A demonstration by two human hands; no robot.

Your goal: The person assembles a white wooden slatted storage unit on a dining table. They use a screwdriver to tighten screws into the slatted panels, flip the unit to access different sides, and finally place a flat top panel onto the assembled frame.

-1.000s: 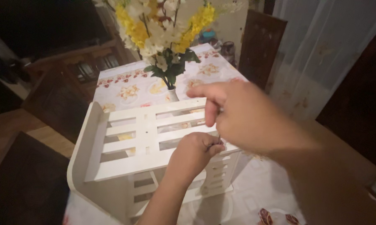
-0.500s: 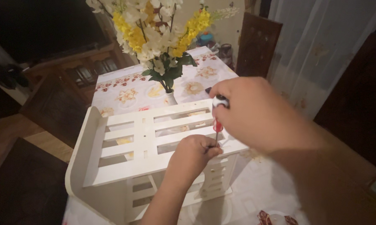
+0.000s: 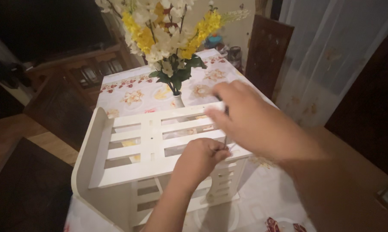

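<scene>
A white slatted rack stands on a table with a floral cloth. My right hand hovers over the rack's right end, blurred, gripping a screwdriver whose thin shaft points straight down; the handle is mostly hidden by my fingers. My left hand rests on the front slat just below, its fingertips pinched around the shaft's tip at the rack's right edge. Whatever sits under the tip is hidden.
A small white vase of yellow and white flowers stands right behind the rack. A dark wooden chair back and a sheer curtain are at the right. A wooden cabinet stands at the far left.
My right hand has lifted slightly and turned on the screwdriver; the red handle seen half a second ago is now covered by fingers. My left hand stays pinched at the tip.
</scene>
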